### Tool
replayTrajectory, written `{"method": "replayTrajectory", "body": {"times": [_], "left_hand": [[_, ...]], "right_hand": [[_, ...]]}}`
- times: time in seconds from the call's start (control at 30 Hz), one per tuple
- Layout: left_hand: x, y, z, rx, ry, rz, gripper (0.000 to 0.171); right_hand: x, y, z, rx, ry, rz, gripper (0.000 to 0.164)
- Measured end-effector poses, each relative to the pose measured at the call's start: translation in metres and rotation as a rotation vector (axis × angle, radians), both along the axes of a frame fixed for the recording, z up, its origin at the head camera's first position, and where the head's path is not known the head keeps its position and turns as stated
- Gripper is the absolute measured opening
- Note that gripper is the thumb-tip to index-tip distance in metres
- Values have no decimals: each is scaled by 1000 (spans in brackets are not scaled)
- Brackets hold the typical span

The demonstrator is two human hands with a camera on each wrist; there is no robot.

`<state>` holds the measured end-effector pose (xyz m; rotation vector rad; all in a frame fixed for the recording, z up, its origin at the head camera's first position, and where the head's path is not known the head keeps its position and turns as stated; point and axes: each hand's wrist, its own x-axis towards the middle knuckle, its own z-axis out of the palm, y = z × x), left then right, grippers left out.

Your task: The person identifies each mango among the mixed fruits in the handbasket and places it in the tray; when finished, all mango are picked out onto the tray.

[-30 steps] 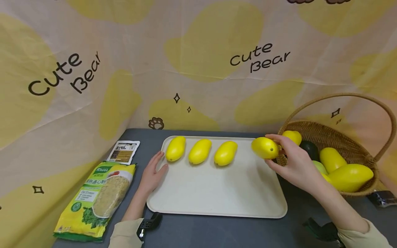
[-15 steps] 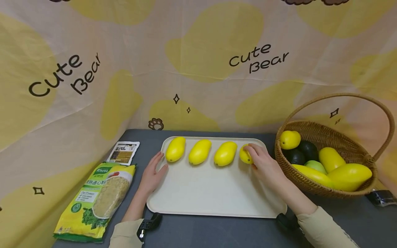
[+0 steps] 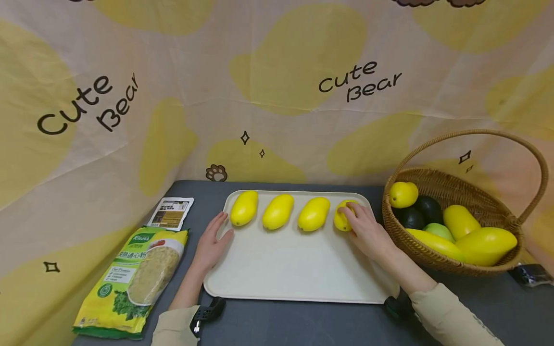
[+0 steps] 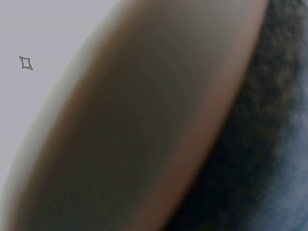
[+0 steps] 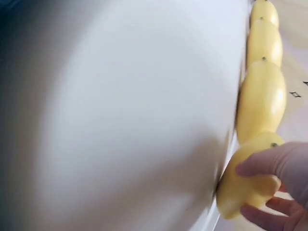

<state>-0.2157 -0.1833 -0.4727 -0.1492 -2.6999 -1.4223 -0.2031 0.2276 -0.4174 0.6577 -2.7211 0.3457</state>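
A cream tray (image 3: pixel 298 269) lies on the dark table. My left hand (image 3: pixel 212 244) rests at its left rim, fingers extended and thumb over the edge. Along the tray's back part, three yellow mangoes (image 3: pixel 278 212) stand in a row, slightly tilted and spaced apart. At the row's right end is a fourth mango (image 3: pixel 340 220), which my right hand (image 3: pixel 368 230) holds from above with thumb and fingers. In the right wrist view the thumb lies across this gripped mango (image 5: pixel 236 192); the other fingers curl round its far side. Skin blurs most of the left wrist view.
A wicker basket (image 3: pixel 437 262) with a tall handle stands right of the tray, holding yellow mangoes, dark avocado-like fruit and a green fruit. On the left lie a yellow Knorr bag (image 3: pixel 130 283) and a small white packet (image 3: pixel 170 214). Behind hangs a printed cloth (image 3: pixel 285 144).
My right hand has moved left from beside the basket with its mango and brought it down at the row's right end. My left hand has stayed at the tray's rim.
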Motion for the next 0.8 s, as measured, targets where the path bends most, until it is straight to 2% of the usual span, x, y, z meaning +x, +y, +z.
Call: {"method": "replayTrajectory", "body": {"times": [0.37,0.8], "left_hand": [[0,-1,0,6,1,-3,56],[1,1,1,4,-9,10,57]], "right_hand": [[5,3,-9,-10,-11,-14,54],[6,5,-12,-12,72,-1,53]]}}
